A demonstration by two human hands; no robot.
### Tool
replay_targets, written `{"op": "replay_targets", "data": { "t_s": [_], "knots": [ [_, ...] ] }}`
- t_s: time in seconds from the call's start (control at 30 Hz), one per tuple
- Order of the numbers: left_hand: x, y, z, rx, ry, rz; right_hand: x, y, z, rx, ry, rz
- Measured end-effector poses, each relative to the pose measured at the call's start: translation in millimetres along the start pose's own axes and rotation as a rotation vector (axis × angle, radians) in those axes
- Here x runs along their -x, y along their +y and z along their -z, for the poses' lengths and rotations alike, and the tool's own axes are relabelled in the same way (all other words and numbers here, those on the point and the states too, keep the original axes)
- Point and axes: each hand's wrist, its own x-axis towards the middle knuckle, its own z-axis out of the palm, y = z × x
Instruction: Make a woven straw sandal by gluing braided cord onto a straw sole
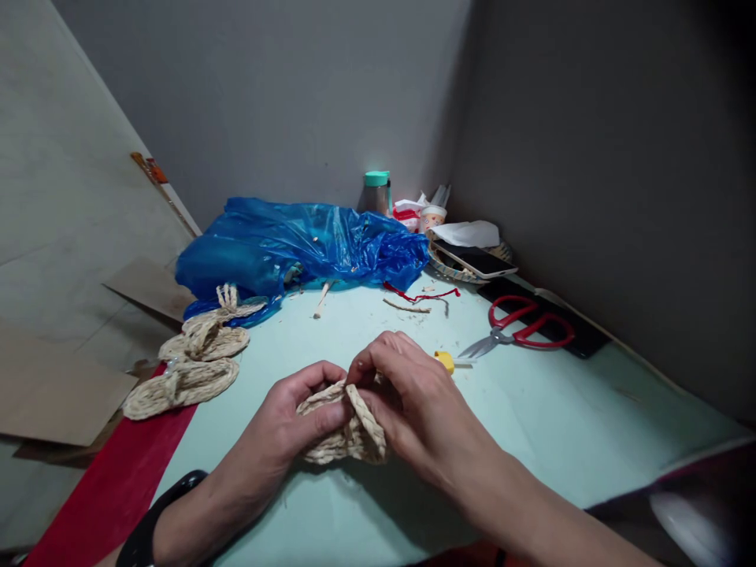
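Observation:
A small sandal woven from pale braided straw (331, 450) is held above the pale green tabletop. My left hand (295, 411) is closed around its left side, the thumb lying across the top. At its right side my right hand (407, 394) pinches near the end of a raised braided strap (367, 417); the fingertips are partly hidden. Farther left, several similar woven sandals (186, 382) lie at the table's edge. Just beyond my right hand sits a yellow-handled tool (445, 361), partly covered by it.
Red-handled scissors (502, 337) lie at the right beside a black flat object (582, 342). Behind are a blue plastic bag (295, 240), a basket with a phone (478, 260) on it, a paper cup (433, 218) and a green-lidded bottle (376, 191). Red cord (413, 298) lies mid-table.

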Motion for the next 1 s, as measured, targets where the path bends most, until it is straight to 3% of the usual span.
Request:
{"op": "replay_targets", "data": {
  "t_s": [0.17,0.37,0.5,0.57,0.67,0.83,1.0],
  "knots": [
    [-4,-2,4.0,0.009,-0.018,0.006,-9,-2,16,-0.117,-0.118,-0.045],
    [-3,5,0.0,0.102,0.094,0.085,9,-3,30,-0.151,0.015,-0.064],
    [-3,6,-0.7,0.154,0.126,0.077,38,1,14,-0.06,0.007,0.044],
    [-4,5,-0.7,0.184,0.146,0.079,49,6,1,0.033,0.076,0.173],
    [-5,5,-1.6,0.21,0.173,0.086,54,11,-15,0.106,0.15,0.249],
    [-8,4,-3.3,0.212,0.222,0.082,48,8,-24,0.008,0.149,0.217],
    [-9,1,-2.5,0.223,0.267,0.053,44,4,-31,-0.095,0.246,0.144]
  ]
}}
